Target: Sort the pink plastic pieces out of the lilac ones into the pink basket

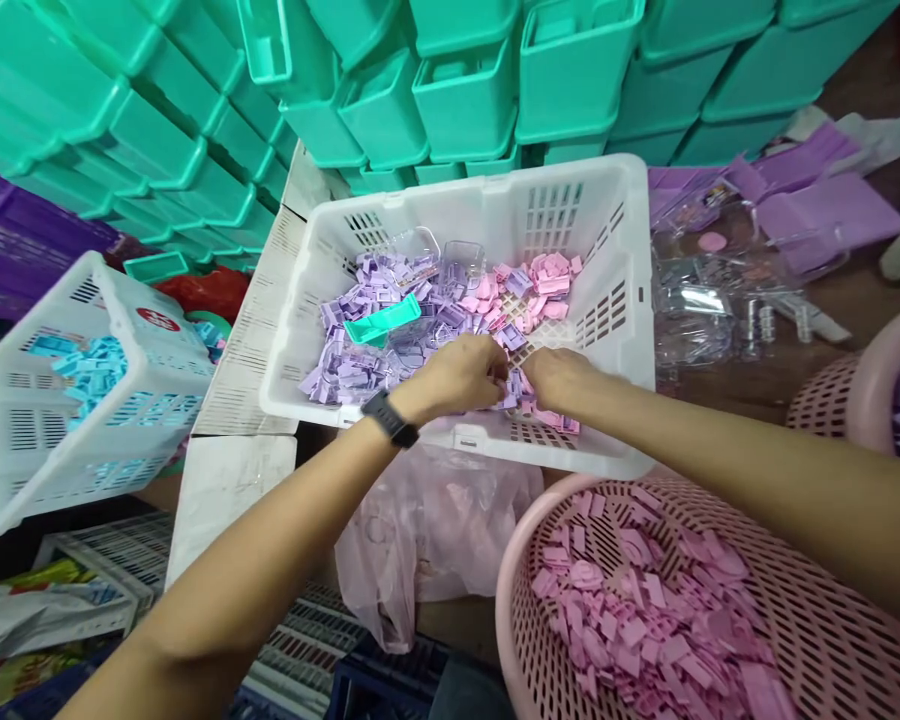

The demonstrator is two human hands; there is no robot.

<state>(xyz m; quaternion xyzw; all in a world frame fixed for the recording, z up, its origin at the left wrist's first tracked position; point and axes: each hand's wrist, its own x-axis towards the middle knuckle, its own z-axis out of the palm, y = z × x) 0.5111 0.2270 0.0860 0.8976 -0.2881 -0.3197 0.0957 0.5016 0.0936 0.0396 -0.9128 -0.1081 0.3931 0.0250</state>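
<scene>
Both hands meet low in the white crate (622, 330): the left hand (461, 372) and the right hand (559, 375) each have a grip curled around small purple pieces (511, 388), which lie between the fingertips, too small to tell which way they point. Around them lie purple pieces to the left, pink pieces (547, 275) behind, and a teal scoop (382, 322) lying crosswise, long axis left to right. The pink basket (517, 560) of pink pieces sits nearer, below the right forearm.

Your fingertips vanish between both hands, so what they pinch can't be told; the pink basket (521, 560) runs off the bottom edge, right-hand tub cropped.
</scene>
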